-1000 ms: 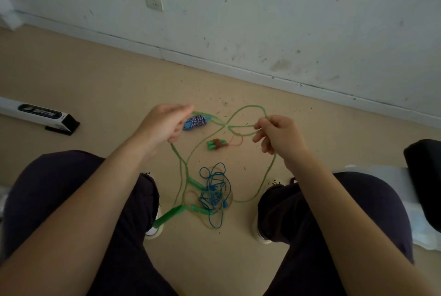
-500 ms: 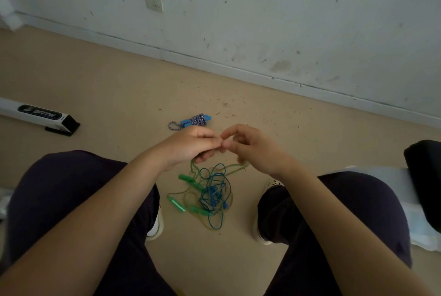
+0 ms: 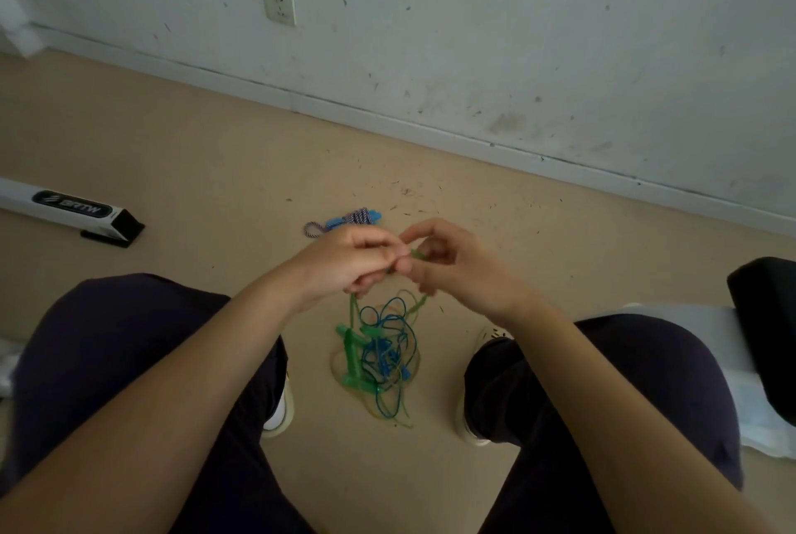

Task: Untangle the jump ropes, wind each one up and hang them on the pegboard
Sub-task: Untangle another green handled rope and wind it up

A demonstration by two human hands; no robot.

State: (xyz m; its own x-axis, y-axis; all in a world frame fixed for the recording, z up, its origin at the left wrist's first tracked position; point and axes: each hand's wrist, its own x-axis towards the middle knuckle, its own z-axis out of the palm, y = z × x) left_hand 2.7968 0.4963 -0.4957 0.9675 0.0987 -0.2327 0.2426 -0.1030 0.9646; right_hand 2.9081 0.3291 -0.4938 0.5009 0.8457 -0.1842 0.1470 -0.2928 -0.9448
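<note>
Left hand (image 3: pixel 344 260), right hand (image 3: pixel 452 264) apparently pinch green rope (image 3: pixel 354 309); tangle (image 3: pixel 379 357) below grip.

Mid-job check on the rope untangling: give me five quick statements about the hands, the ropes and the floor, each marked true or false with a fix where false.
1. Both hands pinch the green rope. True: left hand and right hand meet on it.
2. The blue rope is wound up neatly. False: it lies tangled with green handles on the floor.
3. The striped rope bundle lies beyond the hands. True.
4. A pegboard is in view. False: none shows.
5. The wall socket has a plug in it. False: it is empty.
</note>
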